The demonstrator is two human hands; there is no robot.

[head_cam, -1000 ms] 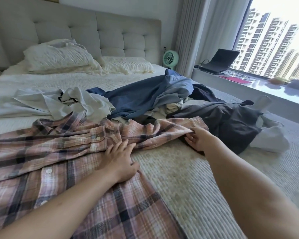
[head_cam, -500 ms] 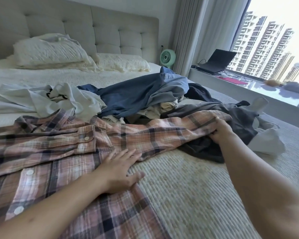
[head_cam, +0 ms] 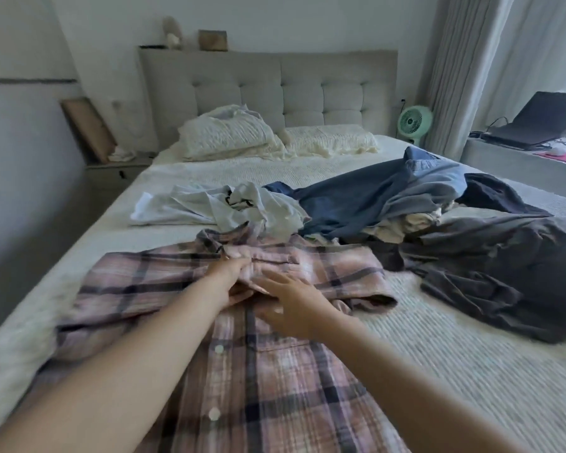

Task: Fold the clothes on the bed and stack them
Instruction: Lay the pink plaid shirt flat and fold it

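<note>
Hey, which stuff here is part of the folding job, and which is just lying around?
Job: plaid shirt under both hands (left hand, right hand); white garment; blue garment; dark grey garment; bed.

Lying about: pillows; fan; laptop.

Both bare arms reach forward; left hand pinches cloth with curled fingers, right hand spreads flat, fingers relaxed.
</note>
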